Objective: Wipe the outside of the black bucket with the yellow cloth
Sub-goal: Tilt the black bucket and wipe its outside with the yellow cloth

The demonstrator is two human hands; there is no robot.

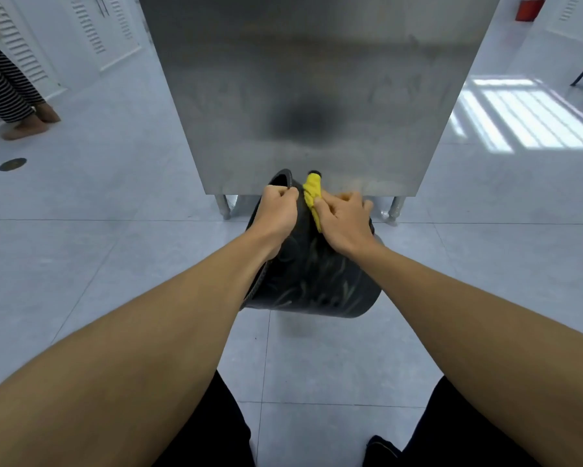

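- Near the centre of the frame, just below the steel table's (317,96) front edge, the bucket (317,281) hung tipped, mouth away from me, its scuffed outer wall turned up toward the camera.
- My left hand (278,214) had its fingers curled tight over the rim, I judged to hold the bucket steady and expose its side.
- My right hand (345,220) pinched the bunched cloth (312,193) between thumb and fingers, pressing it against the wall near the rim.
- Most of the streaked wall below looked unwiped, so I reckoned the job was barely started.
- At upper left, another person's legs (3,89) stood well apart from the work.
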